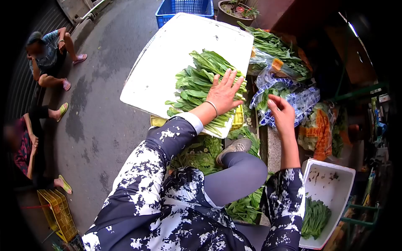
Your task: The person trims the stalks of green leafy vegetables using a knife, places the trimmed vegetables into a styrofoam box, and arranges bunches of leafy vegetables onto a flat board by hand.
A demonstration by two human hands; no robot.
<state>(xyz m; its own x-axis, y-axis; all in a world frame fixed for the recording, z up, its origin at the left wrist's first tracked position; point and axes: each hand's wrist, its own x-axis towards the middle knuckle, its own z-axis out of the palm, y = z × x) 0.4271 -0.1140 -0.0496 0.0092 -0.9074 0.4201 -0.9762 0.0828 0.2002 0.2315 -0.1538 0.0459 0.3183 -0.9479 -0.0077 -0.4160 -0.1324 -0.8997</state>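
My left hand (226,94) lies flat with spread fingers on a pile of leafy green vegetables (194,83). The leaves point left and the pale stems point right and toward me. Under the pile is a white foam board (163,62), which rests at least partly on a yellow crate (238,117). Off to the right, my right hand (282,113) is raised with its fingers curled in toward the thumb. Whether anything small is between the fingertips cannot be made out. Just behind it sits a blue-and-white plastic bag (307,100) with greens.
Loose leaves (247,205) lie around my shoe (236,146). A white foam box (335,184) at right holds green bundles (315,217). Bagged greens (276,50) and a blue crate (184,8) are farther off. Two people sit at left near a yellow crate (56,213).
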